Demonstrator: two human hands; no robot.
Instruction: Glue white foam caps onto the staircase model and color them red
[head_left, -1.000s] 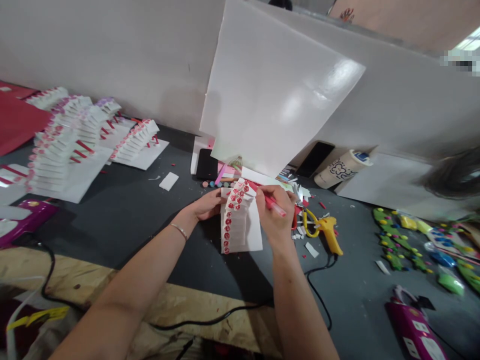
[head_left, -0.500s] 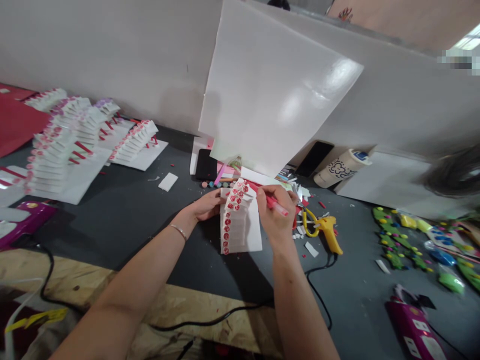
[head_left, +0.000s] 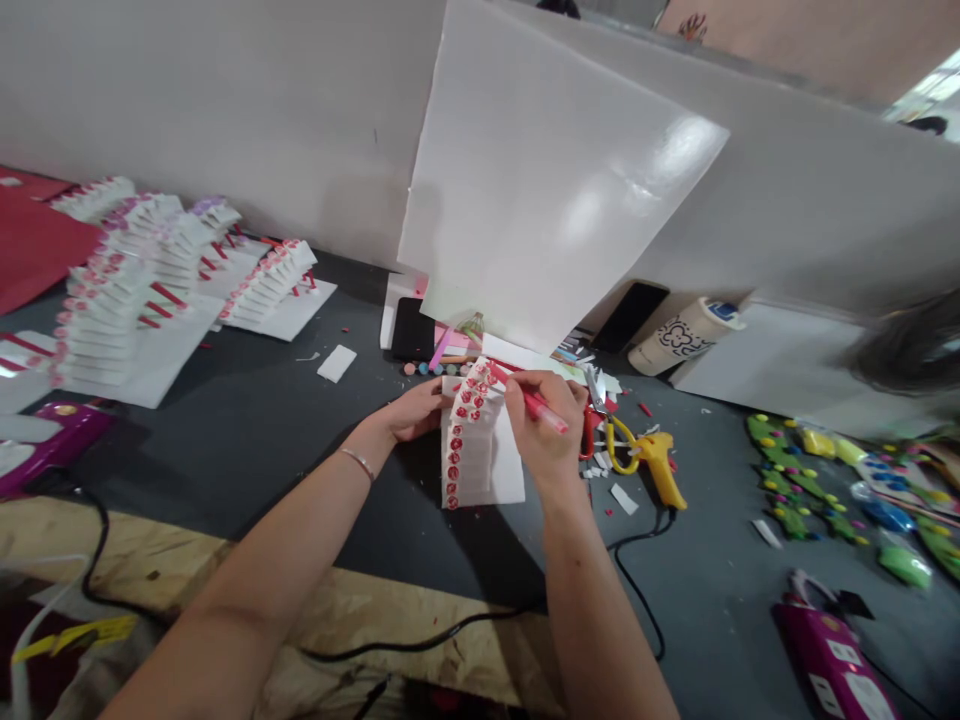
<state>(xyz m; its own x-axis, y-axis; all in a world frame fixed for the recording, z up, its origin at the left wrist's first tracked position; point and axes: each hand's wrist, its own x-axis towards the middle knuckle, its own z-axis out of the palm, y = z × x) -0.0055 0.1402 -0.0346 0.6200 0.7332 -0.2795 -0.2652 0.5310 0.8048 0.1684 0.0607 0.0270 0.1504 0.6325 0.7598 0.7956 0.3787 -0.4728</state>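
Note:
A white stepped paper model (head_left: 474,465), like a small curved staircase on a white base, stands in front of me. Red scribbled round marks run along its left edge and over its top steps. My left hand (head_left: 418,408) grips the model's upper left edge, its fingertips partly hidden behind it. In my right hand (head_left: 551,430) is a red marker pen (head_left: 547,413), pinched between the fingers with its tip at the upper steps. Close to the right hand lie scissors with yellow handles (head_left: 621,448) and a yellow glue gun (head_left: 660,470).
Several similar stepped models (head_left: 105,330) stand at the left. Paper scraps (head_left: 624,498) litter the dark table. A patterned cup (head_left: 679,338) lies tilted by the wall, near a black phone (head_left: 628,315). Purple power strips (head_left: 829,655) and black cable (head_left: 442,640) lie about the front.
My right hand has shifted slightly left, bringing the red marker's tip further over the top steps. More of the scissors shows. My left hand and the model stay in place.

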